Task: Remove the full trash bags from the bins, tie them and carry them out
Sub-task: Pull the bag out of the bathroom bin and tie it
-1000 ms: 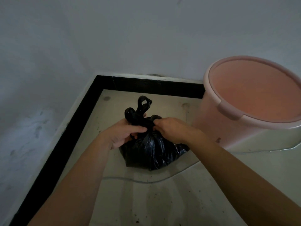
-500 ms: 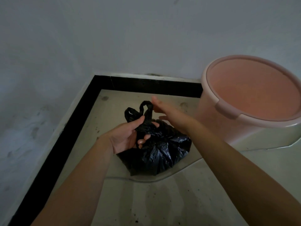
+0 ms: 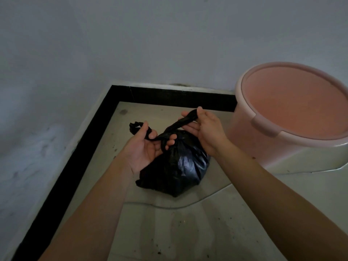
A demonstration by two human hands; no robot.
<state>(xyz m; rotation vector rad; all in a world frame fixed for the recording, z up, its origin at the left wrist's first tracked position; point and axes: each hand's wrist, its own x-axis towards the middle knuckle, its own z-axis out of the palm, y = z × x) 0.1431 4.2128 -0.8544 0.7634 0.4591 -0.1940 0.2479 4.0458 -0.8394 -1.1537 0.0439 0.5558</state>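
Watching from the corner, I saw the small black plastic trash bag already out of the round pink plastic bin, sitting on the pale tiled floor just left of it. The bin looked empty. The neck was gathered, but by my reckoning the knot was not yet drawn tight, and the carrying out was still to come. The left hand had its fingers curled round one twisted ear of the bag. The right hand pinched the other ear, stretched up toward the bin. Half a second before, that right hand had been flat and empty above the bag, with the left alone holding the neck.
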